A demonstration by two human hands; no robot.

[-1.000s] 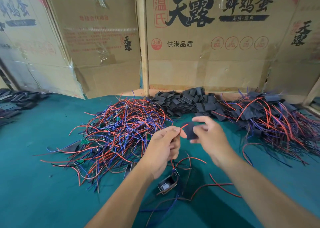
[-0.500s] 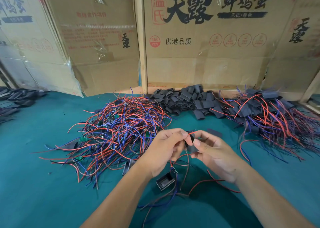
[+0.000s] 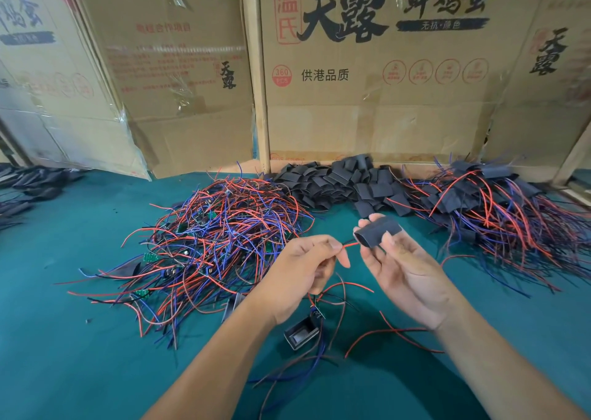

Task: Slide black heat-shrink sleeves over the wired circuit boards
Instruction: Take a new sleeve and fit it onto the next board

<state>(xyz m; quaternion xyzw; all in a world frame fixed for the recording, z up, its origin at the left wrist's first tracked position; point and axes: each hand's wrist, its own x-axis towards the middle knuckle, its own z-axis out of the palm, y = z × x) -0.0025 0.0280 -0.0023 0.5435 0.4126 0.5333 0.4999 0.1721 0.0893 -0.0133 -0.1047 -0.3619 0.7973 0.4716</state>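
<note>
In the head view the left hand [image 3: 303,269] pinches the tips of thin red and dark wire leads [image 3: 348,244] between thumb and forefinger, while the right hand [image 3: 403,269] holds a short black heat-shrink sleeve [image 3: 377,231] between thumb and fingertips, its open mouth turned toward the wire ends and just beside them. The small circuit board [image 3: 316,311] hangs on those leads below the left hand, above the green felt tabletop [image 3: 64,339]. To thread well, I judge the leads should be kept bunched and straight, the sleeve squeezed lightly at its edges so the mouth stays round, and then drawn down the wires until it covers the board. Spare black sleeves [image 3: 335,183] lie piled at the back, between a heap of bare wired boards [image 3: 217,237] and a heap of sleeved ones [image 3: 499,205]. The brown cardboard box [image 3: 383,100] behind reads "温氏", "天露", "鲜鸡蛋", "供港品质" and "360 PCS"; smaller print is illegible.
</note>
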